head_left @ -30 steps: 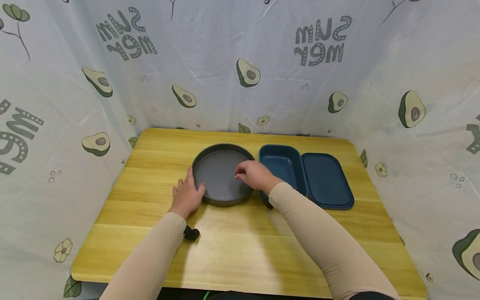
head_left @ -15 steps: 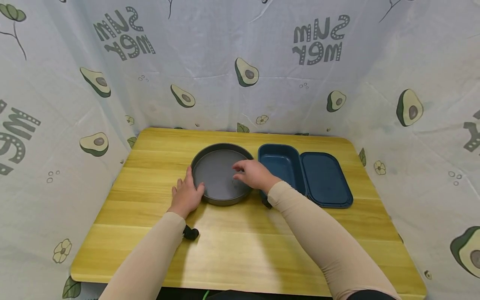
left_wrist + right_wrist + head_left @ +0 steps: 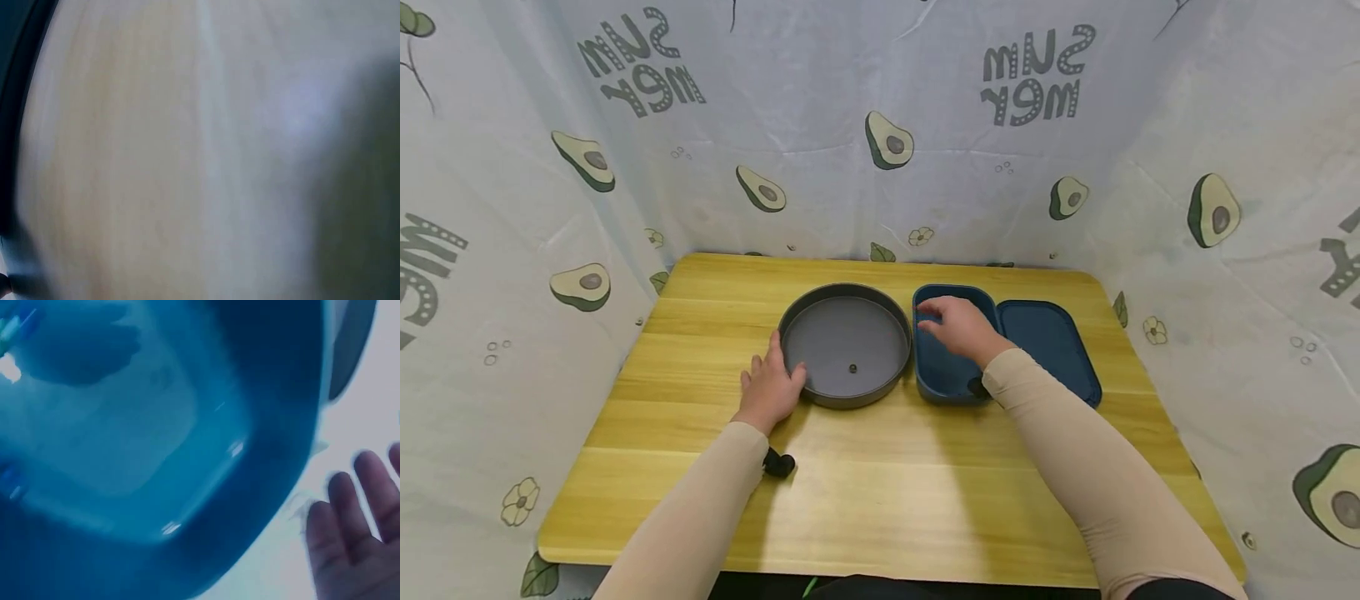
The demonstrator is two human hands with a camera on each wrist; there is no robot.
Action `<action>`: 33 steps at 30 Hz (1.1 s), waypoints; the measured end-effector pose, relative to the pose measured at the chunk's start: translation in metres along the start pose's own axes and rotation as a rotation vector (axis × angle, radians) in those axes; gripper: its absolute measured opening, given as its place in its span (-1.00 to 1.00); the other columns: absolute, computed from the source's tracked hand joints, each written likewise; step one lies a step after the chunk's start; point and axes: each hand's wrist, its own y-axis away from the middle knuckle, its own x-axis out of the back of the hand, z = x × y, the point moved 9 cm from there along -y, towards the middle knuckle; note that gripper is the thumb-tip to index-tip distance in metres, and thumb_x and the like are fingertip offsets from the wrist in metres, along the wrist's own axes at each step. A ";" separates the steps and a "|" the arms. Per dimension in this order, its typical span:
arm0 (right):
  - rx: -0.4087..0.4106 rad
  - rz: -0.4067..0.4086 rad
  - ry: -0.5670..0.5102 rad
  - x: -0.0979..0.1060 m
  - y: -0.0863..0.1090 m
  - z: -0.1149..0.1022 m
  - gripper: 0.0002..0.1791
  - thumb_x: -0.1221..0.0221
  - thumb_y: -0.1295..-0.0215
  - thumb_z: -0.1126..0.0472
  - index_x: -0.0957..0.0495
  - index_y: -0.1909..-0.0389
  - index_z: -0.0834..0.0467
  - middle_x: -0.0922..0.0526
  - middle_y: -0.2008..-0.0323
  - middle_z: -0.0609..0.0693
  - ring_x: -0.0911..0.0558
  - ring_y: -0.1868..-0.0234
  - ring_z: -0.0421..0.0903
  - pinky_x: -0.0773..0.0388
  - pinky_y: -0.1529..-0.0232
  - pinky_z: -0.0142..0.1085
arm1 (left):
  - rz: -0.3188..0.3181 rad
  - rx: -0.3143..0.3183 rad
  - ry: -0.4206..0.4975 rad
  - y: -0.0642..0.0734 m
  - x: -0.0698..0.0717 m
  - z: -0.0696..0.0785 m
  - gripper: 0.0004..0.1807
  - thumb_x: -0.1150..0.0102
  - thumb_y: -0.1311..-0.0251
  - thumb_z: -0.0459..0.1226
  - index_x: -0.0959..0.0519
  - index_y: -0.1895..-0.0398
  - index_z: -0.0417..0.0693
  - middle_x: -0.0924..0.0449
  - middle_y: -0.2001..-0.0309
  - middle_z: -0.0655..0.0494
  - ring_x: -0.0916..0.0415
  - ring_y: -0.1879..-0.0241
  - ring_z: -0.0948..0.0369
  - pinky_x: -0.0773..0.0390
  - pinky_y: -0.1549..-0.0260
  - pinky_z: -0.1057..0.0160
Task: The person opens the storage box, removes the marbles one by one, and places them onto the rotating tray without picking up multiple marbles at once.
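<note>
A round grey pan (image 3: 842, 333) sits mid-table, with a small dark round piece (image 3: 852, 368), too small to name, on its floor near the front. My left hand (image 3: 771, 390) rests against the pan's left rim, fingers straight and thumb over the edge. To the pan's right stands a deep blue box (image 3: 947, 387). Over this box my right hand (image 3: 958, 327) hovers, fingers loosely bent and holding nothing. In the right wrist view the hand (image 3: 359, 531) shows its extended fingers beside the blue box (image 3: 206, 506). The left wrist view shows mostly blurred tabletop (image 3: 156, 156).
A flat blue lid (image 3: 1048, 346) lies at the right of the box, partly behind the right sleeve. Inside the box, the right wrist view shows a blurred pale green and white patch (image 3: 9, 328). A printed curtain (image 3: 820, 125) surrounds the wooden table (image 3: 700, 325).
My right hand, pinched over the pan a second ago, has opened and moved right over the blue box. The small dark piece now lies in the pan. My left hand stays put.
</note>
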 end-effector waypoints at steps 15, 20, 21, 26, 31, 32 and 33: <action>-0.108 -0.350 0.319 -0.021 0.010 0.066 -0.63 -0.39 -0.37 0.16 -0.69 -0.12 0.24 -0.73 -0.09 0.19 -0.70 -0.06 0.09 -0.65 -0.21 0.02 | 0.002 0.006 -0.009 0.001 0.001 -0.002 -0.03 0.13 -0.55 0.13 0.40 -0.75 0.08 0.04 -0.71 -0.18 0.22 -0.66 -0.37 0.28 -0.55 -0.48; -0.090 -0.505 0.418 -0.034 0.023 0.060 -0.82 -0.48 -0.25 0.16 -0.74 0.19 0.12 -0.73 0.22 0.01 -0.63 0.23 -0.06 -0.67 0.08 -0.14 | 0.006 0.004 -0.007 0.002 0.002 0.001 -0.04 0.13 -0.55 0.11 0.41 -0.75 0.09 0.03 -0.71 -0.17 0.22 -0.66 -0.37 0.28 -0.55 -0.48; -0.094 -0.524 0.436 -0.035 0.026 0.059 -0.86 -0.48 -0.25 0.18 -0.74 0.24 0.10 -0.72 0.26 -0.01 -0.61 0.26 -0.07 -0.64 0.12 -0.17 | 0.006 0.003 -0.003 0.002 0.002 0.002 -0.04 0.13 -0.55 0.11 0.41 -0.75 0.09 0.03 -0.71 -0.16 0.22 -0.66 -0.38 0.28 -0.55 -0.48; -0.072 -0.540 0.551 -0.038 0.036 0.051 -0.95 -0.36 -0.28 0.31 -0.70 0.36 0.13 -0.67 0.35 0.00 -0.53 0.34 -0.05 -0.55 0.21 -0.21 | 0.008 0.008 -0.003 0.002 0.003 0.002 -0.03 0.13 -0.55 0.11 0.42 -0.75 0.09 0.05 -0.71 -0.17 0.23 -0.66 -0.37 0.31 -0.56 -0.47; -0.027 -0.535 0.629 -0.045 0.038 0.047 -0.85 -0.15 -0.41 0.40 -0.71 0.22 0.21 -0.73 0.23 0.07 -0.57 0.28 -0.05 -0.62 0.08 -0.16 | 0.005 0.011 -0.009 0.003 0.003 0.001 -0.04 0.14 -0.55 0.11 0.42 -0.75 0.07 0.05 -0.71 -0.19 0.24 -0.66 -0.38 0.31 -0.55 -0.48; -0.021 -0.539 0.636 -0.047 0.038 0.047 -0.82 -0.12 -0.43 0.40 -0.71 0.20 0.22 -0.74 0.20 0.09 -0.58 0.26 -0.05 -0.64 0.05 -0.16 | 0.003 0.012 -0.011 0.003 0.003 0.001 -0.03 0.15 -0.55 0.11 0.43 -0.75 0.08 0.05 -0.71 -0.18 0.24 -0.66 -0.37 0.31 -0.55 -0.48; -0.016 -0.541 0.641 -0.049 0.039 0.048 -0.79 -0.09 -0.46 0.41 -0.71 0.19 0.22 -0.75 0.18 0.10 -0.61 0.24 -0.06 -0.66 0.02 -0.15 | 0.001 0.014 -0.009 0.003 0.002 0.000 -0.03 0.15 -0.55 0.12 0.42 -0.75 0.08 0.05 -0.71 -0.18 0.24 -0.67 -0.37 0.31 -0.56 -0.47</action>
